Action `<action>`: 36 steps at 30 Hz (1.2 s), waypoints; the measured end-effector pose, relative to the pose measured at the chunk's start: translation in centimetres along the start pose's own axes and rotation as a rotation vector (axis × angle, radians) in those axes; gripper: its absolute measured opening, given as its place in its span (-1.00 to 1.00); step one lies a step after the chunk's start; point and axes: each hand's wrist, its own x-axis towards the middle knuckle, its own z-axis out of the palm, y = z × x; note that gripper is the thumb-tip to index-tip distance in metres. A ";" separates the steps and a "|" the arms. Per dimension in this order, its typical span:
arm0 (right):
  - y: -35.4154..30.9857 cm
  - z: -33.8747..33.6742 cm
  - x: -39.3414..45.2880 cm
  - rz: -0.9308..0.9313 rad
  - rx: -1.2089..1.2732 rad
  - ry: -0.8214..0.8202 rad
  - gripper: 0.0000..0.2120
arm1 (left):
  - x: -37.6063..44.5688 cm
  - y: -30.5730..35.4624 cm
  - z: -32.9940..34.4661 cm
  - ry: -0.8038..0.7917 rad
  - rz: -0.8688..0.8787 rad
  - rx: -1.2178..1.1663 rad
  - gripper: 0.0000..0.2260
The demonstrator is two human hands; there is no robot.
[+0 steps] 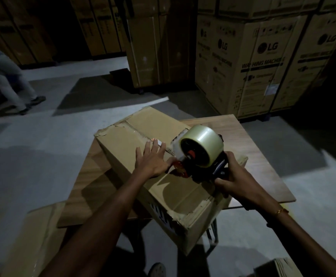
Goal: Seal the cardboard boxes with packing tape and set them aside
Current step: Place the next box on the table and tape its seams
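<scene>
Cardboard box (159,188) sits skewed on the wooden surface (249,136). Right hand (237,176) grips the tape dispenser (199,154) mid-seam; left hand (153,158) lies flat, fingers spread, pressing tape. Taping appears underway; next, drag toward the far edge.

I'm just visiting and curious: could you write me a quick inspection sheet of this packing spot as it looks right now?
Surface: small wooden table, box lying across it.
Job's things: cardboard box with worn corners, flaps closed; tape dispenser with clear roll standing on the top seam.
Clutter: another cardboard box at lower left, beside the table.
Grips: left hand pressed flat on the box top; right hand holds the dispenser handle.
Cables: nothing seen.
Surroundings: dim warehouse, stacked washing machine cartons behind; another person's legs at far left.
</scene>
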 end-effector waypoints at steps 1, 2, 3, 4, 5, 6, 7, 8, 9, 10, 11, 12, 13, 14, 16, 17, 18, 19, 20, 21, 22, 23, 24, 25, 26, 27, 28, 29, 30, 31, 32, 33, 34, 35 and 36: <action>-0.1 0.3 0.5 -0.001 -0.006 0.006 -0.43 | 0.5 -0.4 -0.1 0.003 0.005 0.005 -0.28; -0.3 0.6 0.9 -0.001 -0.014 0.013 -0.43 | 1.1 -0.9 -0.1 0.005 0.011 0.006 -0.28; -0.5 0.8 1.5 -0.003 -0.024 0.018 -0.43 | 1.7 -1.3 -0.2 0.007 0.016 0.007 -0.28; -0.9 1.1 2.1 -0.007 -0.037 0.026 -0.43 | 2.4 -1.8 -0.3 0.008 0.019 0.010 -0.28; -1.3 1.3 2.7 -0.013 -0.054 0.035 -0.43 | 3.2 -2.4 -0.4 0.007 0.020 0.015 -0.28; -1.7 1.5 3.4 -0.018 -0.071 0.043 -0.43 | 4.1 -2.9 -0.6 0.006 0.021 0.022 -0.29; -2.1 1.7 4.1 -0.021 -0.086 0.052 -0.43 | 4.9 -3.3 -0.8 0.004 0.024 0.027 -0.29; -2.4 1.9 4.8 -0.024 -0.097 0.060 -0.44 | 5.8 -3.7 -1.0 0.004 0.029 0.030 -0.30; -2.7 2.1 5.4 -0.028 -0.106 0.066 -0.44 | 6.5 -4.1 -1.2 0.007 0.032 0.034 -0.31; -2.9 2.2 6.0 -0.032 -0.115 0.069 -0.44 | 7.1 -4.4 -1.4 0.010 0.036 0.037 -0.31; -3.2 2.3 6.6 -0.032 -0.124 0.071 -0.44 | 7.7 -4.7 -1.5 0.011 0.037 0.042 -0.31; -3.4 2.4 7.1 -0.033 -0.133 0.073 -0.44 | 8.2 -4.9 -1.7 0.013 0.036 0.047 -0.31; -3.5 2.5 7.6 -0.033 -0.140 0.075 -0.44 | 8.6 -5.0 -1.9 0.014 0.033 0.048 -0.32; -3.5 2.6 8.0 -0.032 -0.148 0.078 -0.43 | 9.0 -4.9 -1.9 0.014 0.025 0.043 -0.32; -3.4 2.7 8.6 -0.026 -0.162 0.083 -0.43 | 9.4 -4.3 -1.8 0.029 -0.011 0.009 -0.34; -3.3 2.7 8.8 -0.025 -0.163 0.085 -0.43 | 9.5 -4.1 -1.5 0.050 -0.028 -0.003 -0.35; -3.1 2.8 8.8 -0.022 -0.160 0.083 -0.43 | 9.6 -3.9 -1.3 0.070 -0.040 -0.007 -0.35; -3.0 2.8 8.9 -0.019 -0.149 0.076 -0.43 | 9.6 -3.8 -1.0 0.084 -0.044 -0.007 -0.35; -2.8 2.8 8.9 -0.014 -0.134 0.066 -0.43 | 9.6 -3.7 -0.9 0.093 -0.041 -0.005 -0.34; -2.8 2.7 8.9 -0.009 -0.108 0.052 -0.43 | 9.4 -3.7 -0.8 0.094 -0.036 0.003 -0.32; -2.6 2.6 9.0 -0.006 -0.070 0.035 -0.43 | 9.3 -3.8 -0.8 0.086 -0.030 0.013 -0.31; -2.5 2.5 9.2 -0.008 -0.025 0.022 -0.44 | 9.1 -3.8 -1.0 0.074 -0.025 0.019 -0.29; -2.4 2.4 9.3 -0.011 0.013 0.011 -0.43 | 9.1 -3.8 -1.2 0.059 -0.021 0.022 -0.28; -2.5 2.2 9.4 -0.016 0.042 0.003 -0.42 | 9.1 -3.8 -1.4 0.048 -0.018 0.019 -0.27; -2.8 2.0 9.6 -0.021 0.057 0.000 -0.41 | 9.1 -3.8 -1.6 0.041 -0.017 0.013 -0.27; -3.2 1.9 9.6 -0.024 0.071 0.000 -0.40 | 9.1 -3.8 -1.9 0.031 -0.017 -0.003 -0.29; -3.5 1.7 9.7 -0.029 0.083 0.002 -0.40 | 9.2 -3.8 -2.1 0.014 -0.018 -0.028 -0.32; -3.9 1.4 9.8 -0.037 0.095 0.007 -0.42 | 9.3 -3.9 -2.4 -0.009 -0.021 -0.054 -0.34; -4.3 1.2 9.9 -0.044 0.103 0.013 -0.43 | 9.5 -4.0 -2.5 -0.031 -0.022 -0.075 -0.35; -4.7 1.0 9.9 -0.053 0.112 0.018 -0.44 | 9.6 -4.1 -2.7 -0.047 -0.022 -0.092 -0.36; -5.2 0.7 10.0 -0.062 0.118 0.022 -0.44 | 9.7 -4.2 -2.8 -0.059 -0.023 -0.110 -0.38; -5.6 0.5 10.2 -0.067 0.122 0.024 -0.44 | 9.9 -4.3 -3.0 -0.074 -0.022 -0.133 -0.39; -6.0 0.3 10.3 -0.067 0.129 0.024 -0.45 | 10.0 -4.4 -3.2 -0.092 -0.020 -0.154 -0.39; -6.4 0.1 10.4 -0.066 0.134 0.022 -0.46 | 10.2 -4.5 -3.3 -0.108 -0.019 -0.169 -0.39; -6.6 0.0 10.5 -0.064 0.132 0.021 -0.46 | 10.3 -4.6 -3.3 -0.117 -0.018 -0.172 -0.39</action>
